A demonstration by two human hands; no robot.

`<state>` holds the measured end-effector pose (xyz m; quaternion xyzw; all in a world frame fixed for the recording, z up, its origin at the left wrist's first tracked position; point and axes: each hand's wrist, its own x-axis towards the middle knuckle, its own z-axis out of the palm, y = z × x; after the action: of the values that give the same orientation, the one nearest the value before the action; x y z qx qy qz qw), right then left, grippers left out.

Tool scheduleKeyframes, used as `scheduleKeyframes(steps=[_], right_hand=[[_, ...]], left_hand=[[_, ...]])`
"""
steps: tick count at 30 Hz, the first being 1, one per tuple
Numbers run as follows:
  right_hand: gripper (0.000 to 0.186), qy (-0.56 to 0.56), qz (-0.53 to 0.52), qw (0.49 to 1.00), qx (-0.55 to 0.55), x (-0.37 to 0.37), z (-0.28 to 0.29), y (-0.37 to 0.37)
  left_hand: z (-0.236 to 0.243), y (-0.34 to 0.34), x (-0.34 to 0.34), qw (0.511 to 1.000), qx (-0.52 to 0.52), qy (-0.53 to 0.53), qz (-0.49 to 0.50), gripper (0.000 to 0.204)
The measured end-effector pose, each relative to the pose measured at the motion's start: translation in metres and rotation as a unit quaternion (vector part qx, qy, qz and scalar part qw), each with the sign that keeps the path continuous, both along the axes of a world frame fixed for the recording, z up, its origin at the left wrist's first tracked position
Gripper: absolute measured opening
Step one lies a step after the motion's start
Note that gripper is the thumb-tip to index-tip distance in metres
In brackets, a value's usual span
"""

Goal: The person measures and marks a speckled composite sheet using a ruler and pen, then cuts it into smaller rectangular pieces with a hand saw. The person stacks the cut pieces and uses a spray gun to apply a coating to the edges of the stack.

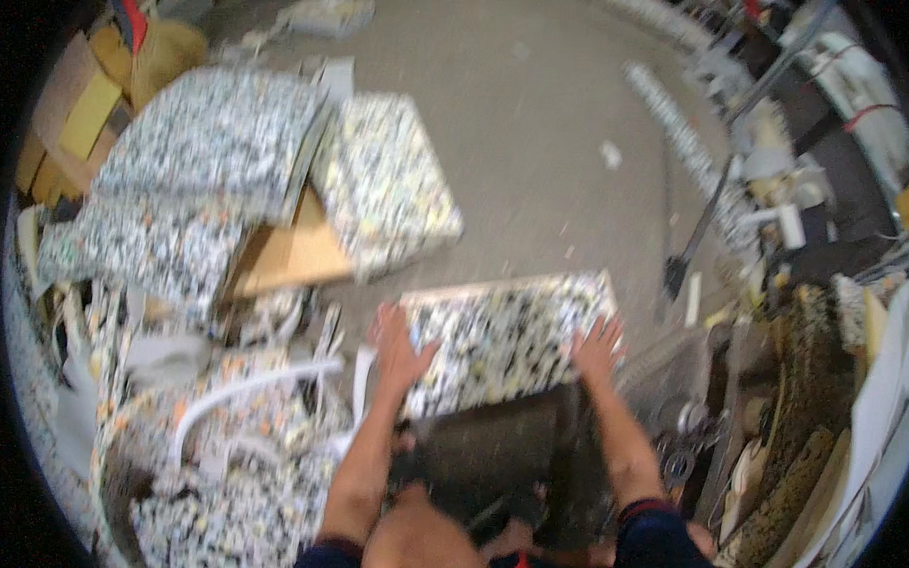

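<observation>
A speckled black, white and yellow foam block [508, 336] lies crosswise in front of me, close to my body. Over its left end rests my left hand [402, 354], fingers stretched away from me and the thumb spread out on top. My right hand [597, 347] lies on the right end with its fingers apart. Both palms touch the foam; neither hand visibly wraps around it. The picture is a little blurred, and the block's underside is hidden.
To the left, large speckled foam slabs [209, 135] lean over a tan board [295, 253], beside another thick foam slab [393, 177]. Foam scraps and a curved white strip [241, 387] fill the lower left. A dark pole-like tool [712, 208] and a long foam strip [685, 132] stand right.
</observation>
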<state>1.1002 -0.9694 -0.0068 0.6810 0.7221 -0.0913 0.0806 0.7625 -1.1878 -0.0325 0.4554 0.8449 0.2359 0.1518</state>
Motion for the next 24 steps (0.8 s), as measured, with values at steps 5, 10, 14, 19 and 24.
scheduleKeyframes(steps=[5, 10, 14, 19, 24], right_hand=[[0.093, 0.001, 0.037, 0.999, 0.011, -0.008, 0.008, -0.02], [0.097, 0.021, 0.068, 0.997, 0.023, -0.008, 0.006, -0.01], [0.096, -0.042, 0.044, 0.997, 0.042, -0.008, -0.017, -0.021], [0.084, 0.117, 0.026, 0.989, 0.091, 0.033, -0.025, -0.044], [0.091, 0.112, 0.19, 0.964, 0.146, 0.077, 0.088, -0.027]], left_hand=[[0.001, -0.023, -0.003, 0.939, -0.019, -0.206, 0.275, 0.076], [-0.026, -0.023, -0.007, 0.892, 0.032, -0.327, 0.311, 0.08], [-0.031, -0.032, -0.008, 0.808, 0.166, -0.475, 0.308, 0.091], [0.026, -0.049, 0.029, 0.886, 0.141, -0.341, 0.281, 0.084], [0.126, -0.063, 0.12, 0.843, 0.444, -0.258, 0.163, 0.059]])
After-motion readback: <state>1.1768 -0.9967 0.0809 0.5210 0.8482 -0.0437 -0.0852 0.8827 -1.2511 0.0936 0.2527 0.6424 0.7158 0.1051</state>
